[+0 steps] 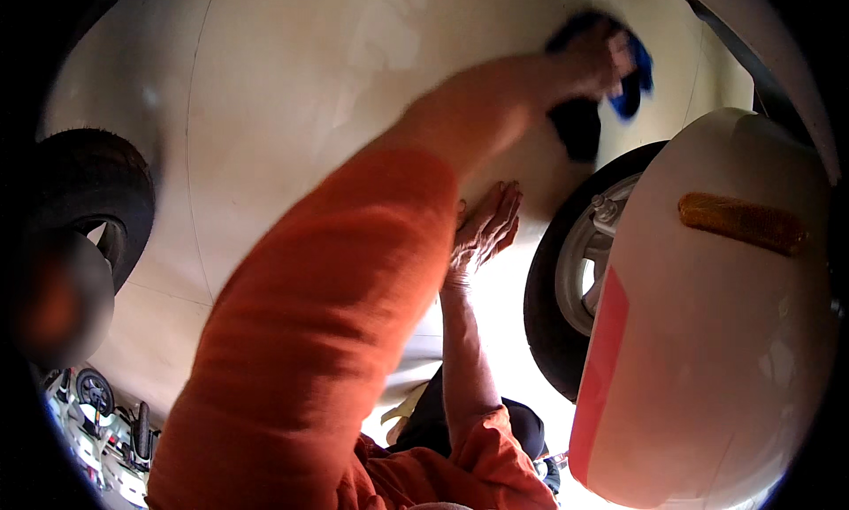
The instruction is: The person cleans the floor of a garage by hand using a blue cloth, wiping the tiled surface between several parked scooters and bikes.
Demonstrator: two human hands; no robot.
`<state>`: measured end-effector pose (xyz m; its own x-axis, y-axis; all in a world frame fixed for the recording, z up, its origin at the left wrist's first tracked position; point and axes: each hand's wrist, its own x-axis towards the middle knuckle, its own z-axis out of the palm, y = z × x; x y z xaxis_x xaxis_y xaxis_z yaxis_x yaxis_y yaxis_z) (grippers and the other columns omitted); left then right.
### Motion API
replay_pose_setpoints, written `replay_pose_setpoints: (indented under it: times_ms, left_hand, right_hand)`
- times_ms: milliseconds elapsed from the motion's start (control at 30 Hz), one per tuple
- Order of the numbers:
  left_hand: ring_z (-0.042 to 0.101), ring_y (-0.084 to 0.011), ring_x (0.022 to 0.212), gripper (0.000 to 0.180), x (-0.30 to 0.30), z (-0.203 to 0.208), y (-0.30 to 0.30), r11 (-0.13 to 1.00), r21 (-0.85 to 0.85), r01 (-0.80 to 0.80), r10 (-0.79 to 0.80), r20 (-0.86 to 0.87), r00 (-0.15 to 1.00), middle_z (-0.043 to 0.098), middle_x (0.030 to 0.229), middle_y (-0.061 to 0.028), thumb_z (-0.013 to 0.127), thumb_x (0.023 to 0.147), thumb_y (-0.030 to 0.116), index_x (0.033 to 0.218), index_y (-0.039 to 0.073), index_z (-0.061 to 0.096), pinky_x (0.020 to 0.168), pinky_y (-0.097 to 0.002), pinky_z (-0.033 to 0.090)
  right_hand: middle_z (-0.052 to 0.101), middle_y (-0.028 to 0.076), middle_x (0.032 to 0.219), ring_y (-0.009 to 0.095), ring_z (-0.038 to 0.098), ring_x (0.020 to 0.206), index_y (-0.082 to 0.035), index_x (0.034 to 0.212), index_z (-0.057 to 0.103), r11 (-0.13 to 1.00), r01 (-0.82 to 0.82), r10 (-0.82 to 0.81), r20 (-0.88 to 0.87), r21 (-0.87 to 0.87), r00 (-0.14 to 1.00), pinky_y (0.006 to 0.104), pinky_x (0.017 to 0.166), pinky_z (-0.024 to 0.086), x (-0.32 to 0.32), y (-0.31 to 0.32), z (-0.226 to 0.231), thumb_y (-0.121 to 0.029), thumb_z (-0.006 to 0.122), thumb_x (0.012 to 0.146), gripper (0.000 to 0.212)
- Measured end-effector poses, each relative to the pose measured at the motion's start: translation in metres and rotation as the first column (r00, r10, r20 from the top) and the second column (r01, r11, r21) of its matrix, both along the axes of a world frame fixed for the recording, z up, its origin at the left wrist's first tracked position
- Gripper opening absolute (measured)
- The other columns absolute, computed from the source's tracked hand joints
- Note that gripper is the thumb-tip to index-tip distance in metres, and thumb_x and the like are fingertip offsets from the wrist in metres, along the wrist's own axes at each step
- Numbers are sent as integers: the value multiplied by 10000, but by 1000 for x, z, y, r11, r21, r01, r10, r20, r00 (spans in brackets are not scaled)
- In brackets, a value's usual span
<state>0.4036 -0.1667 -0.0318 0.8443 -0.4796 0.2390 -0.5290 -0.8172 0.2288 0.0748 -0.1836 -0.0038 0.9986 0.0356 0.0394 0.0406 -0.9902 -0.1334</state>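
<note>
Left hand at blurred blue object; right hand near wheel

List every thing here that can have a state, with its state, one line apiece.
Left hand: at the blue cloth, blurred, grip unclear
Blue cloth: blurred
Right hand: open, fingers extended
Right wheel: tyre fitted, partly hidden by the white panel
Left wheel: tyre fitted
Orange lens: mounted on the panel
Floor: crossed by thin dark lines
</note>
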Motion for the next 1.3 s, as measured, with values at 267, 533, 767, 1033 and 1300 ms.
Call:
replay_pose_setpoints:
  times_ms: [267,533,767,1033,1300]
  left_hand:
    - [215,-314,1442,639,40,17,196,854,28,-519,519,-86,850,345,1519,-118,347,959,480,1452,75,372,1159,-523,144]
    - [269,-308,1413,592,-1,21,180,848,-2,-531,529,-67,846,418,1464,-118,409,951,429,1418,65,422,1149,-526,177]
    - [290,-284,1404,532,-121,14,109,927,39,-373,369,80,926,422,1466,-92,387,965,419,1393,115,474,1114,-549,215]
    - [338,-278,1378,532,-232,24,144,998,-62,12,-8,65,998,442,1447,-49,530,914,383,1387,145,477,1123,-502,241]
    - [352,-359,1348,554,-230,20,335,772,125,-623,606,147,781,439,1435,-123,504,915,410,1381,112,471,1093,-548,267]
  right_hand:
    - [305,240,1501,372,289,1389,39,1439,333,1000,-16,16,6,27,1000,502,1114,193,1,2,6,-326,399,979,591]
    - [312,217,1503,362,272,1400,21,1449,313,1000,11,-11,14,8,1000,501,1121,182,-1,3,3,-381,349,997,606]
    - [329,193,1501,354,281,1396,7,1443,324,1000,-17,16,70,23,997,500,1121,183,-5,2,-2,-393,327,1008,591]
    - [326,212,1500,352,309,1390,-16,1451,328,1000,-18,16,107,19,994,498,1113,221,-2,0,-4,-440,302,1008,614]
    - [361,198,1476,345,332,1366,-15,1435,358,997,-48,40,138,56,990,492,1109,219,-3,2,-1,-424,350,1000,597]
